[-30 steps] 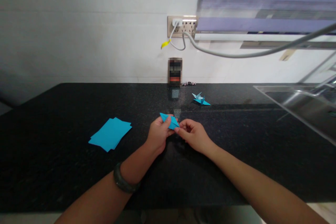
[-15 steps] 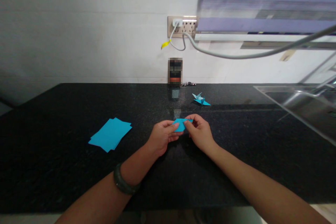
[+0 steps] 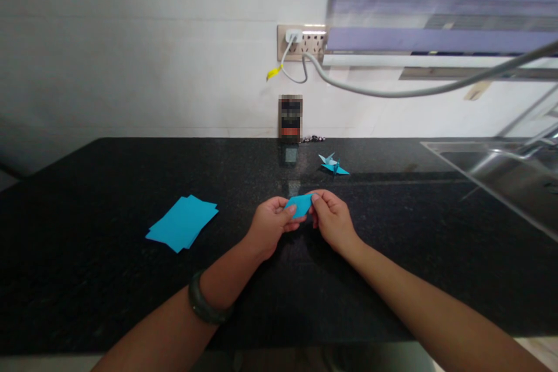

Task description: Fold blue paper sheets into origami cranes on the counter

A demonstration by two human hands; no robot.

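Clearly, the left hand (image 3: 270, 224) and the right hand (image 3: 332, 221) each had a pinching grip clamped on opposite ends of the folded blue paper (image 3: 300, 205), held just above the worktop (image 3: 392, 232). Thin, light and easily creased, it seemed best taken by its folded edges.

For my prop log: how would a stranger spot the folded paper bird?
On the black counter, look toward the back wall, just right of the small dark box. The folded paper bird stands there alone. Unlike the flat blue sheets at left and the held piece nearer the camera, its wings stick up.
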